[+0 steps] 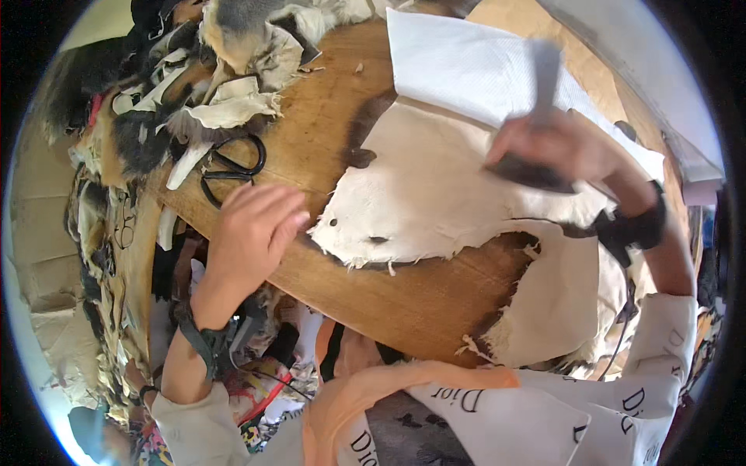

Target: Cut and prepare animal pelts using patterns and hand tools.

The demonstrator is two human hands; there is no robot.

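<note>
The right hand (548, 147) is clamped on a blurred tool (546, 74) over the pale hide (435, 182) spread on the bench (388, 307), the left hand (260, 233) is held empty and unclenched, and the hide, presumably light, soft and tearable near its holes (334, 223), is best gripped by unbroken margins

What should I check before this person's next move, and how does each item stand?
1. Right hand gripping the tool: ok.
2. Tool's working edge: cannot tell; motion blur.
3. Left hand clear of the tool: ok, well apart, near the scissors.
4. Hide spread on the table: ok.
5. Hide unmarked: not ok; dark spots near its left end.
6. Scissors out of both hands: ok.
</note>
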